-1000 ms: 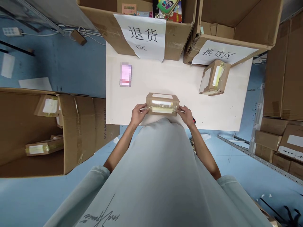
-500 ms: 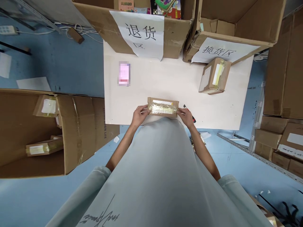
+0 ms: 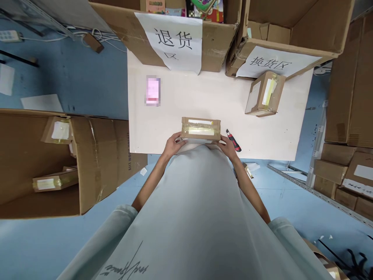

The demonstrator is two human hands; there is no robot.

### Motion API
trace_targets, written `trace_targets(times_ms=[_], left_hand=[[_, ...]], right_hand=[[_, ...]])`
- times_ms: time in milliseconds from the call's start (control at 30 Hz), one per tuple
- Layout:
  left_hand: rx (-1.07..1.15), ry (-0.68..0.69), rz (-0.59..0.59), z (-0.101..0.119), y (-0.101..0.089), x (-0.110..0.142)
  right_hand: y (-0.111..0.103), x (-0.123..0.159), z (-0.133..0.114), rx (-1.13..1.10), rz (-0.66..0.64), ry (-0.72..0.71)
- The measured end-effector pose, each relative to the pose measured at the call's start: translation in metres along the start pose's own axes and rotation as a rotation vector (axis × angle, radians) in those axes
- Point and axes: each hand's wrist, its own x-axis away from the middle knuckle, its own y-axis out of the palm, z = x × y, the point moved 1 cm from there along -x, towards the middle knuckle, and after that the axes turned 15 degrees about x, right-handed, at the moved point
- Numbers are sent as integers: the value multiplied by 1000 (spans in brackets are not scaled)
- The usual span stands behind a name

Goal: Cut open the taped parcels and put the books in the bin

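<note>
Closest to us, our pale shirt reaches up to the near edge of the table. Just over that edge, around its middle, we hold a small taped carton by its two ends, its long side running roughly along the edge. Our left hand has thumb and fingers drawn narrow on the carton's left end; our right hand does likewise at the right end, near the lower corner. We cannot tell whether the carton's underside touches the table.

Just beside our right hand lies a red-and-black cutter, slanting toward the near edge. Off the table's left edge, by the near left corner, we see a big cardboard box on its side, with taped parcels within.

Farther up, a pink blurred item lies near the left edge. Toward the far right corner stands a second taped carton. Along the far edge stand two large open boxes: the left box bears a hanging paper sign and contains colourful packs; the right box bears another sign.
</note>
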Motion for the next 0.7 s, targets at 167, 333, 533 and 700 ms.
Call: trace_targets(times_ms=[167, 333, 533, 700], left_hand=[[-74, 82, 29, 28, -5, -10], [-199, -61, 26, 27, 2, -22], [-158, -113, 87, 21, 16, -13], [-217, -27, 46, 50, 26, 10]], right_hand=[[-22, -19, -20, -92, 68, -32], [-14, -35, -18, 10, -33, 25], [5, -33, 1, -60, -23, 51], [-9, -35, 31, -116, 28, 174]])
